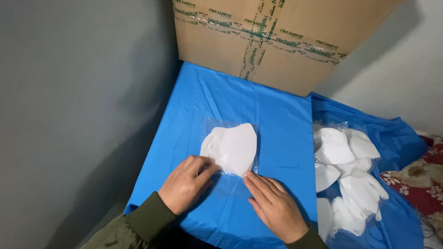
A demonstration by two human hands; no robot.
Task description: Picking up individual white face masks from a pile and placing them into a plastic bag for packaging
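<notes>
A clear plastic bag (230, 146) holding a stack of white folded face masks lies flat on a blue sheet (277, 120) covering a raised surface. My left hand (187, 183) rests on the bag's near left corner, fingers bent and pressing down. My right hand (273, 204) lies flat on the sheet, its fingertips touching the bag's near edge at the right. Both wrists wear olive green sleeves.
A taped brown cardboard box (277, 41) stands at the back against the wall. To the right, lower down, a pile of bagged white masks (350, 180) lies on blue sheeting. A red floral cloth (422, 180) shows at the far right. Grey wall on the left.
</notes>
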